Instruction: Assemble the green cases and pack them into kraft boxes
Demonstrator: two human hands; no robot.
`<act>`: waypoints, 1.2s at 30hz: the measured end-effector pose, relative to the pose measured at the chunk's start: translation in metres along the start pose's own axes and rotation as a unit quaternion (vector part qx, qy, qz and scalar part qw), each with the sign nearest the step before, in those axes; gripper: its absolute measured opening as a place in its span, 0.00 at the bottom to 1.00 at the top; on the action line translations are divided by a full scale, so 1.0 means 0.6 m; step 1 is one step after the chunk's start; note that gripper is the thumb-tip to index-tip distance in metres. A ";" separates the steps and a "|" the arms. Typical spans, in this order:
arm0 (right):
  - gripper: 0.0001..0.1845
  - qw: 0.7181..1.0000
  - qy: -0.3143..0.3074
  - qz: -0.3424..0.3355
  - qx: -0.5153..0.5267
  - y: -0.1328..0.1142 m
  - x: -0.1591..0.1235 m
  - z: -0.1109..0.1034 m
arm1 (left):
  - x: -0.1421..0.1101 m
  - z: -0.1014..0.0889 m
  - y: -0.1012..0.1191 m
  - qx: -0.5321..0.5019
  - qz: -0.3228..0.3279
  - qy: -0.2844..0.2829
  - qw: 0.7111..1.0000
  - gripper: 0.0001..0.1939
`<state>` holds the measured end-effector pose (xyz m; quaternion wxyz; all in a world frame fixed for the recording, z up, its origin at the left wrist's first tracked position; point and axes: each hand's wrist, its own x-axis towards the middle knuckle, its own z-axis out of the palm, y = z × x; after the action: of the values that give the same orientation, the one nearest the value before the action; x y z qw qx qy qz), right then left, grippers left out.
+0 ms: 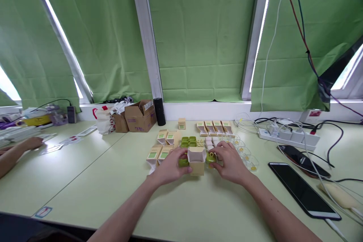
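Observation:
In front of me stands a small tan cardboard box with its top open. My left hand grips the box's left side between thumb and fingers. Pinched in my right hand, a small olive-green case is held close to the box's right side. Behind the box several green cases sit in rows, next to small yellow pieces and pale pink-white pieces. Open boxes with green labels are at the left, partly behind my left hand.
More open boxes and a single small box stand farther back. Clear bags lie right of my hand. A phone, a power strip and cables are at right. A carton and another person's hand are left.

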<state>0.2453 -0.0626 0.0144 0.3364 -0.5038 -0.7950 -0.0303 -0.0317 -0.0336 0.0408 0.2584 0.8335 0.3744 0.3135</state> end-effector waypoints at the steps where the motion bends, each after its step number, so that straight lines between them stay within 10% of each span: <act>1: 0.14 1.000 0.019 0.007 0.001 0.003 0.001 0.001 | -0.004 0.005 0.002 0.015 0.000 -0.010 1.000 0.23; 9: 0.15 0.988 0.144 0.046 0.028 0.017 0.004 0.011 | -0.014 0.039 0.019 0.125 0.021 -0.060 0.990 0.17; 14: 0.16 0.975 0.211 0.061 0.042 0.018 0.007 0.008 | -0.015 0.029 0.028 0.090 0.020 -0.019 0.996 0.33; 23: 0.18 0.960 0.265 0.045 0.079 0.018 0.008 0.010 | 0.018 -0.018 0.069 0.029 0.122 -0.050 0.991 0.05; 36: 0.17 0.944 0.310 0.048 0.102 0.006 0.008 0.002 | 0.022 0.023 0.009 -0.056 0.147 0.003 0.987 0.16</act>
<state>0.2461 -0.0566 0.0150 0.6165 -0.4703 -0.6253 -0.0876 -0.0122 -0.0288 0.0393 0.2541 0.8630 0.2302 0.3711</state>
